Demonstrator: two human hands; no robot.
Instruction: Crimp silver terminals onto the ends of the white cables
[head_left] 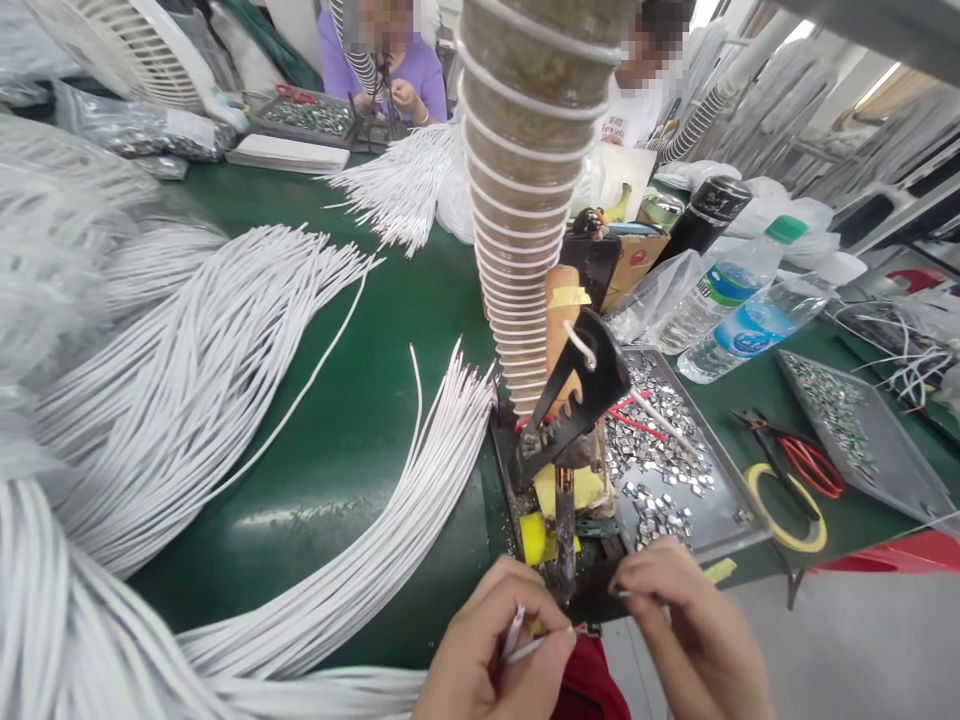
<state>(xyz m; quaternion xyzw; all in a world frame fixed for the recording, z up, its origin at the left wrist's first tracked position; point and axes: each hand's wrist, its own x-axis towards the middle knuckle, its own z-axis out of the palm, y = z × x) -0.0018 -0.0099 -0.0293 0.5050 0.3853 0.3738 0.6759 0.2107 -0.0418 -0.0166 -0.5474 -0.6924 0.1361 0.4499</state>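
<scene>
My left hand (499,645) is at the bottom edge, fingers pinched on a thin white cord (525,640) that is bent between thumb and forefinger. My right hand (686,625) is closed beside it, fingertips pressed together at the base of a small black hand press (574,430); what they hold is too small to name. The press stands upright just beyond both hands, with a black lever and yellow tape on its base. Right of it a grey tray (739,520) holds several small metal clips (660,460).
Thick bundles of white cords (187,400) cover the green table (360,420) at left. A tall stack of paper cups (525,200) rises behind the press. Water bottles (742,300), red-handled pliers (802,460), a yellow tape ring (787,540) and another tray (862,430) lie right. Two people sit across the table.
</scene>
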